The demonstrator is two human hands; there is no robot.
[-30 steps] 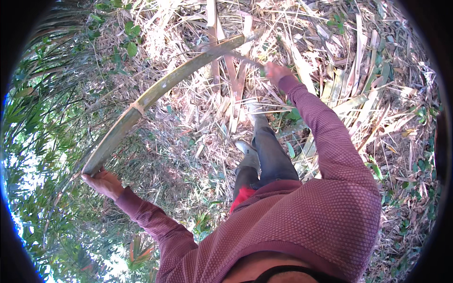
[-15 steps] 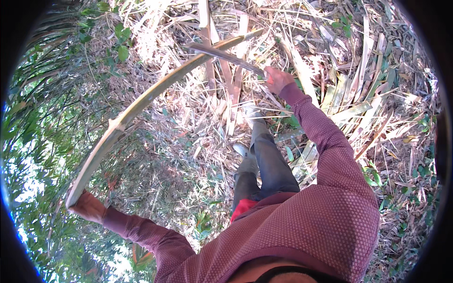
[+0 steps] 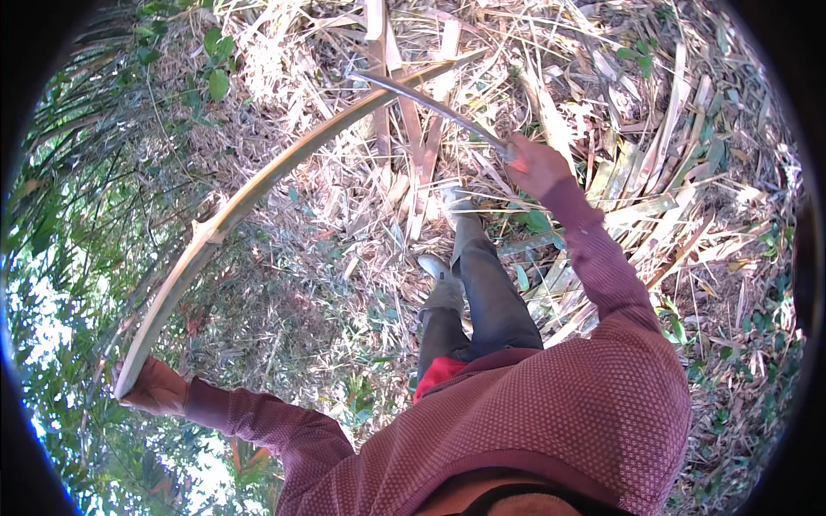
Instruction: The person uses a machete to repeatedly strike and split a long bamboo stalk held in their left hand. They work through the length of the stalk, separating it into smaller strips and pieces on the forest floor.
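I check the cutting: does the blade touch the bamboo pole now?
Touching. In the head view the blade in the right hand meets the bamboo pole near its far end.

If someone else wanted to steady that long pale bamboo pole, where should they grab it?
Probably the bare middle stretch of the long pale bamboo pole, near the knobby node, coming from the open leaf-littered side. The left hand already grips its near end, and the right hand holds a long thin blade against the far end, so keep clear there.

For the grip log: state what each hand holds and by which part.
Left hand grips the bamboo pole at its near end. Right hand holds the long blade by its handle end.
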